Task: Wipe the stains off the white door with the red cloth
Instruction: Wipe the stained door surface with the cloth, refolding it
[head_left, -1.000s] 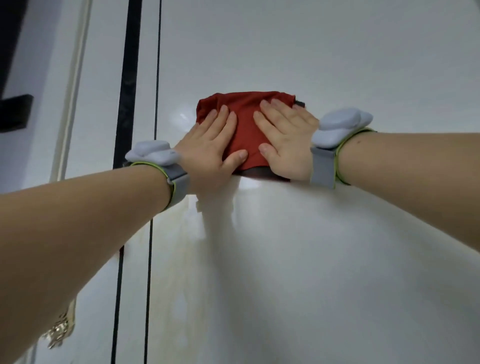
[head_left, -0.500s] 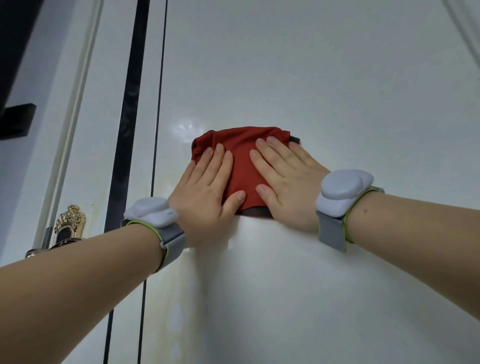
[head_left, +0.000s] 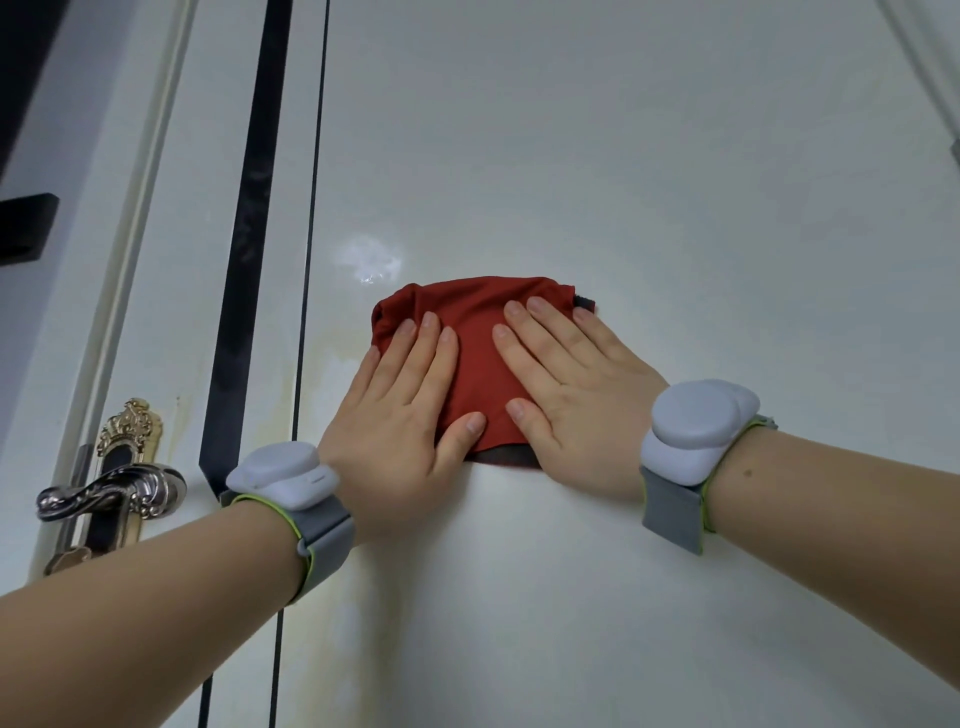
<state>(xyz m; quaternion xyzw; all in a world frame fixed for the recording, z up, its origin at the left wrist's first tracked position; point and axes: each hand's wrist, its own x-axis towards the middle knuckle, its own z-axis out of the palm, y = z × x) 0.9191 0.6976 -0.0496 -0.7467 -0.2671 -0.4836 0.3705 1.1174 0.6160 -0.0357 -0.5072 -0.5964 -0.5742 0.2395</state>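
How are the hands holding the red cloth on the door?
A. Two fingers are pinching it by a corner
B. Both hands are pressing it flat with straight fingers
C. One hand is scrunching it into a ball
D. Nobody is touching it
B: the left hand and the right hand lie side by side on the red cloth, fingers straight, flat against the white door.

Indoor doorway, most likely in a home. A glossy white door (head_left: 623, 182) is filling the view; black inlay strips (head_left: 249, 234) are running down near its left edge, where an ornate lever handle (head_left: 111, 491) on a gilt backplate (head_left: 132, 423) is projecting. A white moulded frame (head_left: 137, 218) is bordering that edge.
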